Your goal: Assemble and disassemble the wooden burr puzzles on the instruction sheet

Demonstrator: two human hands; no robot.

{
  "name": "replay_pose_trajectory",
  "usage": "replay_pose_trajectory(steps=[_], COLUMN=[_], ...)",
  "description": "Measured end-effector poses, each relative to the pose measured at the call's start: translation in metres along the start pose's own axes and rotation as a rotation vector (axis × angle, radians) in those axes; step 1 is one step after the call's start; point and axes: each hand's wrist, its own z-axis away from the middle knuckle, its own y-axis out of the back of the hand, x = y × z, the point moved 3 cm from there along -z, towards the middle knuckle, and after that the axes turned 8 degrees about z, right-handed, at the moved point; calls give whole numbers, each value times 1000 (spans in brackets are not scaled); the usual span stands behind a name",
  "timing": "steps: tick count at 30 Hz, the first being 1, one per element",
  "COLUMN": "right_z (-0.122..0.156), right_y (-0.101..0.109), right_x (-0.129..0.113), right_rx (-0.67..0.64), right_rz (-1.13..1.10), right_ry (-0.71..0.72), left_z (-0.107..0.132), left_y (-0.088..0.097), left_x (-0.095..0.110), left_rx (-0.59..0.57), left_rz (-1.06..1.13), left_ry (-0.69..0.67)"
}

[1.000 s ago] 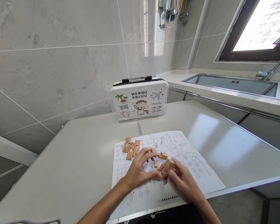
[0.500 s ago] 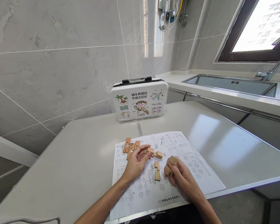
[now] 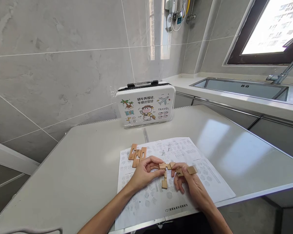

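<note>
Between its thumb and fingers, my left hand (image 3: 148, 172) grips a notched wooden puzzle piece (image 3: 162, 166) that points right. My right hand (image 3: 190, 185) pinches another wooden puzzle piece (image 3: 191, 170), with a dark mark like a 3 on its left end. The near ends of these two pieces are close together; whether they touch I cannot tell. Below them, a third notched piece (image 3: 164, 184) lies on the printed sheet (image 3: 180, 198), partly covered by the piece above. Several flat wooden pieces with cut-outs (image 3: 137, 156) lie beyond my left hand.
Under my hands, the sheet carries many small line drawings and rests on a grey-white table (image 3: 88, 169). A white cartoon-printed case (image 3: 146, 107) with a black handle stands at the back. To the right are a counter with a sink (image 3: 244, 89) and a faucet (image 3: 280, 78).
My left hand has moved right and slightly down with its piece. My right hand has turned its piece from upright to nearly level, bringing it beside the other.
</note>
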Motion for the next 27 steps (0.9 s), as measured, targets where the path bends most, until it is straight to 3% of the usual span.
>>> replay_pose_trajectory(steps=[3, 8, 15, 23, 27], right_z=[1, 4, 6, 6, 3], right_y=[-1, 0, -3, 3, 4], right_x=[3, 2, 2, -8, 5], right_rx=[-29, 31, -76, 144, 132], right_rz=[4, -18, 2, 94, 146], right_ry=[-4, 22, 61, 82, 16], left_z=[0, 4, 7, 0, 1], left_y=[-1, -2, -9, 0, 0], left_x=[0, 0, 1, 5, 7], left_rx=[-66, -136, -241, -142, -115], left_rz=[-15, -101, -83, 100, 142], left_ry=[10, 70, 200, 163, 176])
